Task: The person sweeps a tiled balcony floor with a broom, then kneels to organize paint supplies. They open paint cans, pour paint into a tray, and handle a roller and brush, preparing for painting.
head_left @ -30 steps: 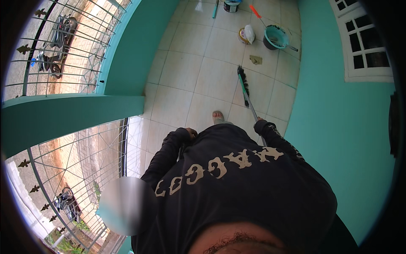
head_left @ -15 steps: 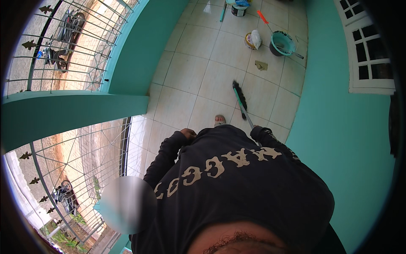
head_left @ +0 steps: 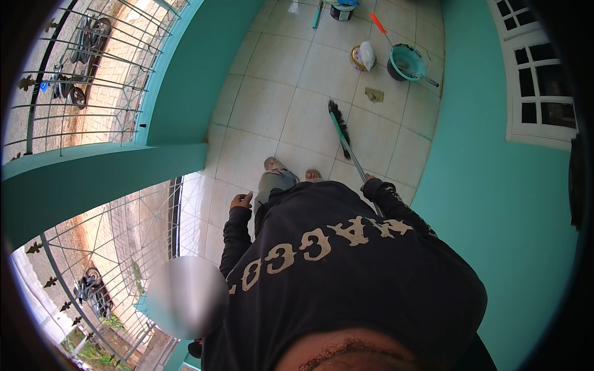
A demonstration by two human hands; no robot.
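My right hand (head_left: pixel 369 179) is closed around the silver handle of a broom (head_left: pixel 355 161). The handle slants forward and to the left, passing down beside my dark sleeve. At its far end, the green broom head with black bristles (head_left: pixel 344 132) rests on the tiled floor (head_left: pixel 309 117). My left hand (head_left: pixel 242 200) hangs at my left side, holding nothing, its fingers loosely bent and a little apart. Both my feet in sandals show in front of me, the left one (head_left: pixel 273 164) ahead of the right one (head_left: pixel 313 175).
Ahead on the right stand a teal basin on a dark bucket (head_left: pixel 406 62), a small tin with a white bag (head_left: pixel 362 57) and another bucket (head_left: pixel 341 12). A square floor plate (head_left: pixel 374 94) lies nearer. A green wall (head_left: pixel 482 173) is at right; green pillars and metal grilles (head_left: pixel 117 229) at left.
The broom head has slid slightly forward. My left hand has swung outward from my body, and my left leg and foot have come into sight.
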